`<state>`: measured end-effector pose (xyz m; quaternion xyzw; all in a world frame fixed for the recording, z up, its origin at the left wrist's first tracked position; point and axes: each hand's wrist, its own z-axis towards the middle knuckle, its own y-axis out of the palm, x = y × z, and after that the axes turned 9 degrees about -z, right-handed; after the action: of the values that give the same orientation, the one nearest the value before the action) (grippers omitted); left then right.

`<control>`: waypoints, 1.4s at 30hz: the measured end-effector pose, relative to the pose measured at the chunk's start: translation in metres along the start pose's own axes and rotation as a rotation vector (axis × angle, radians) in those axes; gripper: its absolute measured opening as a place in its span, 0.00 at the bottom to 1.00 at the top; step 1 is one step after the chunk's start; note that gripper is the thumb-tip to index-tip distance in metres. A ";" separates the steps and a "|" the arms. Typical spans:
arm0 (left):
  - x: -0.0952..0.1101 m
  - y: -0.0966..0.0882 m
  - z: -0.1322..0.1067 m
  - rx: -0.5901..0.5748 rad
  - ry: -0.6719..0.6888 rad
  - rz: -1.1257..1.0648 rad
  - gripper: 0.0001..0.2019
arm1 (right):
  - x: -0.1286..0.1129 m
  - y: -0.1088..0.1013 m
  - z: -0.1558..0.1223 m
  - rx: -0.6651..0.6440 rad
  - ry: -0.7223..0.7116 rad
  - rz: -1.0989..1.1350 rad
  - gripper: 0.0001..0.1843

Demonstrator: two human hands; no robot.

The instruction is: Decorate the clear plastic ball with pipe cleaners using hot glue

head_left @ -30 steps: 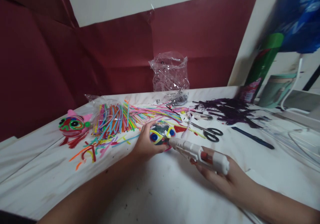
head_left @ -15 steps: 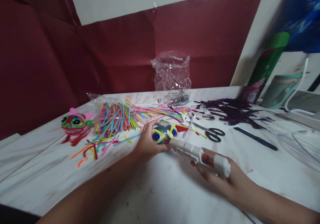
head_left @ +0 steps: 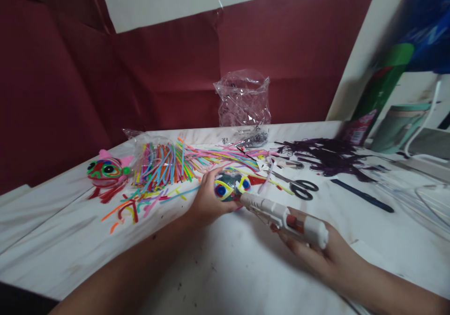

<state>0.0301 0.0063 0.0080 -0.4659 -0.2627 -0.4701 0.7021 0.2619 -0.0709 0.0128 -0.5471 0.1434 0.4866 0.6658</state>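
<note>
Near the middle of the table, my left hand (head_left: 207, 195) is wrapped round the left side of a dark rounded craft head (head_left: 230, 180). Two blue eyes ringed in yellow and white face me from it, and a red piece sticks out on its right. My right hand (head_left: 312, 244) grips a white hot glue gun (head_left: 277, 212), whose nozzle points left at the lower front of the head. Whether the tip touches the surface I cannot tell. Behind the glue gun lie black-handled scissors (head_left: 300, 187).
A pink decorated craft head (head_left: 108, 172) sits at the left. Several colourful pipe cleaners (head_left: 168, 165) spread across the back, with cut pieces in front. A clear plastic bag (head_left: 244, 101), purple strands (head_left: 326, 155), a dark blue pen-like tool (head_left: 363, 196) and a green container (head_left: 399, 127) are farther back and right.
The view has shifted very slightly. Both hands keep their holds, and the glue gun's nozzle stays at the front of the dark craft head.
</note>
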 end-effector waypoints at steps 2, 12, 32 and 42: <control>0.001 0.000 -0.001 0.002 -0.015 0.003 0.44 | -0.001 -0.001 0.000 0.017 0.013 0.005 0.09; 0.001 0.000 0.000 -0.016 -0.045 -0.004 0.45 | 0.000 -0.005 0.002 0.011 -0.006 -0.028 0.08; 0.004 -0.001 0.000 -0.019 -0.030 0.022 0.45 | 0.006 -0.003 0.002 0.021 -0.020 -0.043 0.07; 0.000 0.000 0.000 -0.013 0.024 0.042 0.45 | 0.007 -0.001 0.002 0.009 -0.033 -0.054 0.07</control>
<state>0.0304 0.0062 0.0080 -0.4701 -0.2413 -0.4625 0.7120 0.2657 -0.0658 0.0087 -0.5399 0.1196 0.4765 0.6835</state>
